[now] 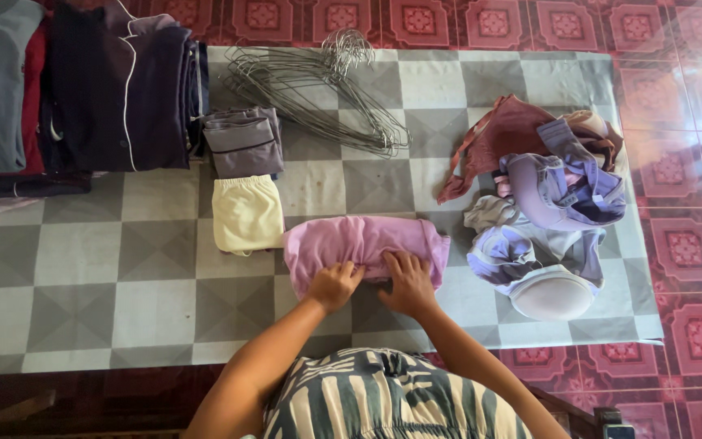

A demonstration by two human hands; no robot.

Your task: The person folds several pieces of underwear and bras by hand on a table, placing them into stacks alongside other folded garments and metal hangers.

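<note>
Grey checked mat [83,284] | left hand [335,286] fingers curled gripping pink garment [363,242] | right hand [407,282] fingers spread, pressing it

Both hands, left [334,286] and right [406,284], press pink garment [363,241] on checkered mat [83,268]; wire hangers [318,89] beyond.

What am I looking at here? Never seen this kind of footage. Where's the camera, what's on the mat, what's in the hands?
There is no machine: one camera sits on a person's head and looks straight down at their two bare hands. The left hand and right hand both press on a pink garment, partly folded, on a grey checkered mat laid over a red tiled floor. Beside it lie a folded cream garment and a folded grey one, then dark folded stacks. Wire hangers lie at the top, and a loose heap of underwear to the right.
</note>
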